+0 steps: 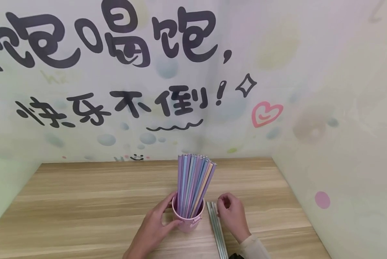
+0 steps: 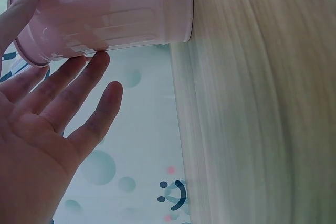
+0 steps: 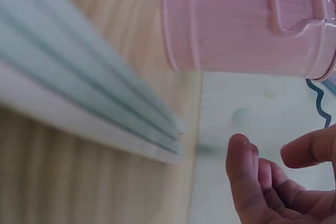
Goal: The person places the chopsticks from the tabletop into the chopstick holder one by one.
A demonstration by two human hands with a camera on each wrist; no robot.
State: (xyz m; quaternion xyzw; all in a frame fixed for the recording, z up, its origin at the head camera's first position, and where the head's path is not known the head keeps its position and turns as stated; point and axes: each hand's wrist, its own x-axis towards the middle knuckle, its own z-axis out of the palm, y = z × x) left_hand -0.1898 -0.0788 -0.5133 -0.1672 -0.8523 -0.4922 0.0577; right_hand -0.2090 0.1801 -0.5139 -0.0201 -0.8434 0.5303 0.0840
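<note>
A small pink bucket [image 1: 187,223] stands upright on the wooden table, filled with long, slim sticks [image 1: 193,183] in purple, blue and orange that look like unsharpened pencils. My left hand [image 1: 153,225] holds the bucket, thumb on the near side and fingers against the far side; the left wrist view shows the fingertips touching its wall. Right of the bucket, several pale green sticks [image 1: 217,230] lie side by side. Just beside their far ends is my right hand [image 1: 232,214], fingers loosely bent. In the right wrist view a gap separates thumb and forefinger, with nothing between them.
The wood-grain table [image 1: 83,205] meets a back wall [image 1: 238,140] printed with black lettering and bubbles. A side wall [image 1: 352,172] bounds the table on the right. A dark object [image 1: 236,256] shows at the bottom edge beside the right sleeve.
</note>
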